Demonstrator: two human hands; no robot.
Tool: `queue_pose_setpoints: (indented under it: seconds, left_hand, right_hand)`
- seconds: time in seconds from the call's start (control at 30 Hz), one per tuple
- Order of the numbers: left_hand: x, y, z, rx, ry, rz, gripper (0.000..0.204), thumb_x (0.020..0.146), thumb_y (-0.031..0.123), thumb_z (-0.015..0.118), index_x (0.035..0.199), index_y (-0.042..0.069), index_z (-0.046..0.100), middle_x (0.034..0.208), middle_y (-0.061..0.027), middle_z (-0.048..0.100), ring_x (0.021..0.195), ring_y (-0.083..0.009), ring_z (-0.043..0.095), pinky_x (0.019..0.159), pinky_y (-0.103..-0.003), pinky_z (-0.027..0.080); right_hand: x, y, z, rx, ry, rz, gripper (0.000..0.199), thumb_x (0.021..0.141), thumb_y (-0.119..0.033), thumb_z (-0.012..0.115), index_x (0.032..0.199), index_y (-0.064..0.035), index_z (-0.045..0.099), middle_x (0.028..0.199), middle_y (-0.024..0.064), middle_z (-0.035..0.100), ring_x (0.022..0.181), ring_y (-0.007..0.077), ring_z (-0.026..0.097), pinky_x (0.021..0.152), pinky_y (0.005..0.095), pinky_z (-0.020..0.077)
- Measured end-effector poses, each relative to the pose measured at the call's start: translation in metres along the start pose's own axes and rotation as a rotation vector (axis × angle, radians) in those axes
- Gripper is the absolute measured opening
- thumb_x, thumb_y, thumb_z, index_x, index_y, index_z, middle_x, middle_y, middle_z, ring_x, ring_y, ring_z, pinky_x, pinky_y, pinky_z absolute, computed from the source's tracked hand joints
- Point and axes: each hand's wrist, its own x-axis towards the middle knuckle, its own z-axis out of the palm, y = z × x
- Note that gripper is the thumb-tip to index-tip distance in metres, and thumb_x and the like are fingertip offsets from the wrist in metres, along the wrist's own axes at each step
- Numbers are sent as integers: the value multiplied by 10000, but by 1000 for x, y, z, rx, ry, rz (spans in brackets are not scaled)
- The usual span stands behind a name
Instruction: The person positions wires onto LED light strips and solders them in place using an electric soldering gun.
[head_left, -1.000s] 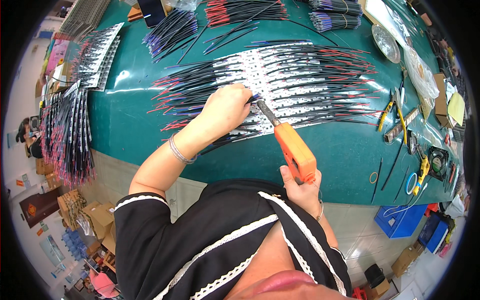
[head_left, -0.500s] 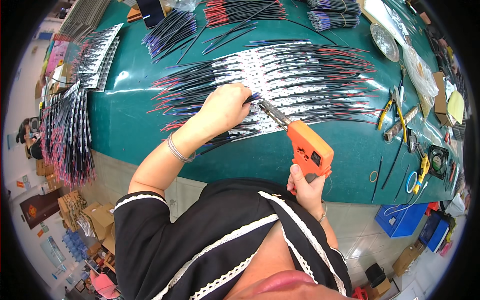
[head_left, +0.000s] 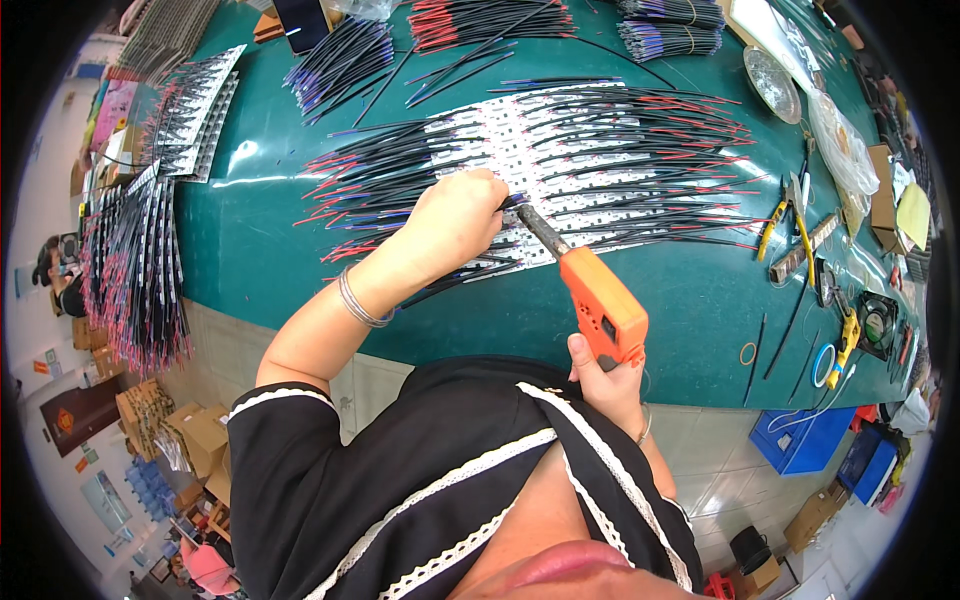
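My right hand [head_left: 610, 385] is wrapped round the grip of an orange soldering gun [head_left: 603, 300]. Its dark metal tip reaches up and left to the middle of a white circuit board panel [head_left: 508, 140]. Close to that tip, my left hand [head_left: 455, 215] pinches a black wire [head_left: 513, 201] with a bluish end, held against the panel. The fingertips are partly hidden behind the hand. Rows of black wires with red ends [head_left: 685, 150] fan out from both sides of the panel, lying on the green tabletop [head_left: 450, 328].
Bundles of loose black wires [head_left: 345, 65] lie at the back, some red-ended. Finished-looking wired boards [head_left: 130, 270] hang over the left edge. Yellow-handled cutters [head_left: 772, 228], a small fan [head_left: 878, 322] and a round metal dish [head_left: 770, 85] are at the right.
The soldering gun has shifted slightly left and turned, so its tip now appears as one narrow rod beside the pinched wire. My left hand has barely moved.
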Motion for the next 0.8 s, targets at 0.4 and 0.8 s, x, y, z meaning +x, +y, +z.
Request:
queue_pose_setpoints:
  seconds: [0.4, 0.8]
  left_hand:
    - [-1, -1, 2, 1, 7, 7, 116, 693, 73, 578, 744, -27, 545, 738, -166, 551, 728, -342, 551, 658, -401, 451]
    - [-7, -18, -25, -285, 86, -48, 173, 850, 135, 509, 878, -33, 538, 747, -147, 547, 647, -278, 525, 605, -349, 421]
  right_hand:
    - [-5, -1, -7, 141, 28, 29, 275, 790, -109, 619, 990, 39, 500, 721, 50, 549, 482, 69, 483, 413, 205, 428]
    - [6, -16, -11, 85, 38, -62, 158, 839, -129, 545, 814, 11, 475, 540, 39, 479, 407, 104, 458, 386, 227, 393]
